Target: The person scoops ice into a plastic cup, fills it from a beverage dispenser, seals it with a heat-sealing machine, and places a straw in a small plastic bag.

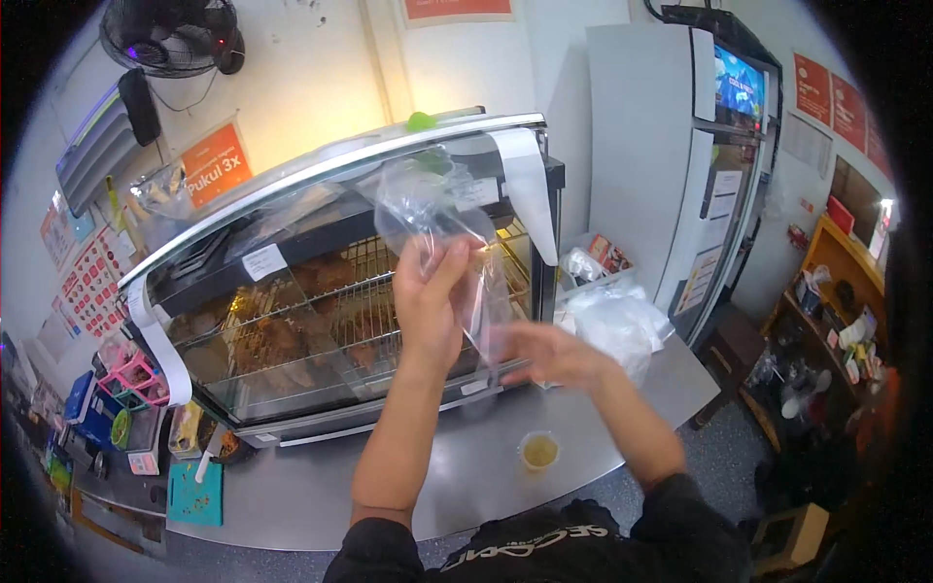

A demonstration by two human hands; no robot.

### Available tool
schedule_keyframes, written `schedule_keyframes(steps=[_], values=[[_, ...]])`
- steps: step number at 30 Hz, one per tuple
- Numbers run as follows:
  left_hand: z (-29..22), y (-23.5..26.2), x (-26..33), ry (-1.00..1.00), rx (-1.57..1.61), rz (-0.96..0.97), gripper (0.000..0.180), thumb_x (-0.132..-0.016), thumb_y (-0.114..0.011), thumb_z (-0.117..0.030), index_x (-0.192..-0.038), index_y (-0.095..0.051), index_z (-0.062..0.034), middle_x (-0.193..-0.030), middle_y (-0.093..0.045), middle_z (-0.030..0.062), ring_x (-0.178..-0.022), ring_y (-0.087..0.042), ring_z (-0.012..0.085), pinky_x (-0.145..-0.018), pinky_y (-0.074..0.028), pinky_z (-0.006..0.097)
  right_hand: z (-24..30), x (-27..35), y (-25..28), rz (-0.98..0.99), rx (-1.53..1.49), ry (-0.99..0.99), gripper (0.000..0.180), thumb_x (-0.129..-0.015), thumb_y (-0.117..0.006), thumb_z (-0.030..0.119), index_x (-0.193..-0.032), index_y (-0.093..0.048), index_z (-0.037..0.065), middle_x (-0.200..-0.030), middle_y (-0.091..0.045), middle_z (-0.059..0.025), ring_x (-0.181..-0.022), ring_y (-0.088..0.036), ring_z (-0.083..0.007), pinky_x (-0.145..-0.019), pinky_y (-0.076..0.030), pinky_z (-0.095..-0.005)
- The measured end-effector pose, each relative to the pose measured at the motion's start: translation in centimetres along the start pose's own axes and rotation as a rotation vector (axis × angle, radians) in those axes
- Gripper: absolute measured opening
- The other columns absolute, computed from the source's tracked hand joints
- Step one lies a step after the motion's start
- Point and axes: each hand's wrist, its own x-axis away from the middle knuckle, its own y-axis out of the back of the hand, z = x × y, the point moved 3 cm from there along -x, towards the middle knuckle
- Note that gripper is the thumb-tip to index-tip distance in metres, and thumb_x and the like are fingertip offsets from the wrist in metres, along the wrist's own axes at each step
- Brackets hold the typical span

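Small shop room, pale walls, speckled floor (258, 564); you're at a metal table (311, 505) with a glass-fronted display cabinet (330, 423) along its far side. Inside the cabinet, browned food pieces (282, 338) lie on wire racks, lit warm. Your left hand (428, 291) is up in front of the glass, fingers curled in and thumb pressed over a clear plastic bag (413, 199). The bag is off the table: part stands up above your grip, the rest hangs down on the right of it. Your right hand (559, 355) is just beside the bag's lower end, fingers partly spread and pointing left; it's blurred, so can't tell whether it touches or pinches the plastic. Small round cup (537, 453) with yellowish contents sits on the table, near its front edge, below your right hand. White plastic bags (617, 325) are heaped at the table's right end, beside the cabinet. At the left end you've got a teal cutting board (196, 497) with a knife (207, 459) lying across its upper edge, pink basket (134, 377) farther back. Grey fridge (637, 146) stands behind right, black fan (170, 37) high on the left wall.
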Motion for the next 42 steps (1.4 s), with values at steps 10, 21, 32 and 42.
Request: schedule_keyframes(steps=[10,21,32,42], values=[[1.2,3.3,7.1,-0.056,0.218,-0.176,0.075,-0.09,-0.063,0.003,-0.15,-0.019,-0.0123,-0.117,-0.064,0.0226,-0.083,-0.065,0.0174,-0.073,-0.056,0.03,-6.4,0.1,-5.6,-0.086,-0.595,0.077,0.059,-0.097,-0.055,0.045,-0.141,-0.045,0.006,-0.142,-0.049,-0.0099,-0.129,-0.048,-0.0267,-0.1,-0.044,-0.0455],[-0.1,2.7,15.0,-0.073,-0.218,-0.272,0.068,-0.09,-0.065,-0.003,-0.147,-0.028,-0.0078,-0.108,-0.067,0.0236,-0.087,-0.068,0.0269,-0.084,-0.054,0.037,-2.8,8.2,-4.1,-0.649,-0.284,0.206,0.024,-0.098,-0.058,0.016,-0.112,-0.064,-0.003,-0.097,-0.07,-0.0144,-0.083,-0.07,-0.0244,-0.08,-0.056,-0.0341],[1.5,0.7,25.0,0.042,-0.372,-0.54,0.039,-0.091,-0.069,-0.014,-0.124,-0.051,-0.0048,-0.108,-0.066,0.0111,-0.093,-0.066,0.0198,-0.081,-0.051,0.032,1.4,19.8,-2.8,-0.68,0.127,-0.003,0.014,-0.091,-0.067,0.008,-0.102,-0.067,-0.002,-0.097,-0.072,-0.0111,-0.089,-0.069,-0.017,-0.079,-0.053,-0.0256],[-2.6,-8.0,31.9,-0.038,-1.239,-0.024,0.034,-0.078,-0.081,-0.011,-0.106,-0.064,-0.0004,-0.093,-0.069,0.0063,-0.084,-0.064,0.0142,-0.072,-0.048,0.027,-5.0,18.6,-12.9,-0.291,-0.16,-0.067,0.012,-0.082,-0.075,0.003,-0.092,-0.069,0.0,-0.095,-0.071,-0.0101,-0.087,-0.067,-0.0148,-0.079,-0.053,-0.029]])
